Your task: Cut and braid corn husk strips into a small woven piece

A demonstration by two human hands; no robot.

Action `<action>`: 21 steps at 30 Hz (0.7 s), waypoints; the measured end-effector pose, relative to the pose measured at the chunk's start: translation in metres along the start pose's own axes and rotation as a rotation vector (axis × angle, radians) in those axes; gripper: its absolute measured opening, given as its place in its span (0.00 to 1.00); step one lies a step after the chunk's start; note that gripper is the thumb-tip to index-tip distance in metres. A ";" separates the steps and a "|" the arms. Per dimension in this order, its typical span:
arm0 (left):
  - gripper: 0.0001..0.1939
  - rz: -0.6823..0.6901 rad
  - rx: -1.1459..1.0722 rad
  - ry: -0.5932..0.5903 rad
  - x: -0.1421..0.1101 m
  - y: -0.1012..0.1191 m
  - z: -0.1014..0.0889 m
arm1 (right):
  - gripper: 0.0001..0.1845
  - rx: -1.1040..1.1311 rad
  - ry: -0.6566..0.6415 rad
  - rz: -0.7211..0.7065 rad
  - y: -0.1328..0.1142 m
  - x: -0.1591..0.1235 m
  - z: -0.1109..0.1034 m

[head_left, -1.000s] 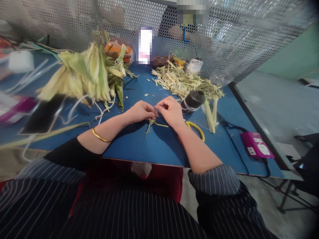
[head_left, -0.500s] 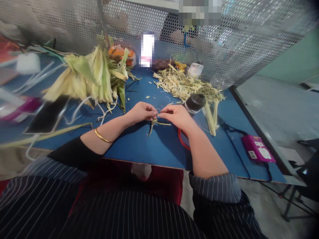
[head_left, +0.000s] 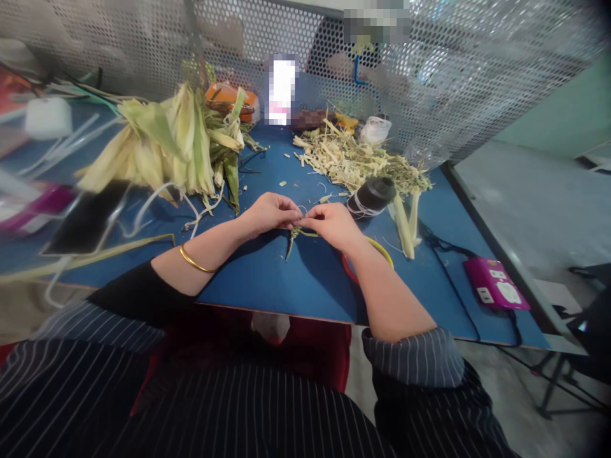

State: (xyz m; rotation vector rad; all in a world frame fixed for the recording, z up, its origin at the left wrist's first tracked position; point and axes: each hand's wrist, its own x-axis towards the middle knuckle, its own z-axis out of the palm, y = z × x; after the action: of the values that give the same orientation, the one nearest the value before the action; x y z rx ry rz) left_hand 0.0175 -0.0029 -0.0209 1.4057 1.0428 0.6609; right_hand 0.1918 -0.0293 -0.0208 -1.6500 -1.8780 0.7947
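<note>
At frame centre, the bare left hand (head_left: 271, 212) and bare right hand (head_left: 333, 222) nearly met, fingertips pinched on thin pale thread (head_left: 303, 210) above a small green plant piece (head_left: 293, 236).

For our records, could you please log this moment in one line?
left hand: pinching; right hand: pinching; thin pale strand: between fingertips; black cone-shaped spool: nearby

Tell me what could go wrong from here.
The thin strand pinched by the left hand and right hand could slip or tangle. The right forearm crosses above the yellow and red handles and might nudge them. The black spool, close beyond the right hand, may get bumped.
</note>
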 end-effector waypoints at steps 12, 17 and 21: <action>0.08 0.006 -0.048 -0.018 0.007 -0.008 -0.009 | 0.11 0.090 -0.132 -0.186 -0.003 -0.004 -0.008; 0.07 0.058 -0.036 -0.016 0.008 -0.010 -0.010 | 0.11 0.345 0.162 -0.152 0.005 0.005 0.003; 0.08 0.094 -0.028 -0.033 0.008 -0.011 -0.011 | 0.14 0.408 0.021 -0.145 0.013 0.012 0.018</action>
State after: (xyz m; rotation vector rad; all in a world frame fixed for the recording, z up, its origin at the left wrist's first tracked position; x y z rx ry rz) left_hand 0.0089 0.0083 -0.0315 1.4432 0.9422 0.7155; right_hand 0.1862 -0.0179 -0.0428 -1.2510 -1.6626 1.0146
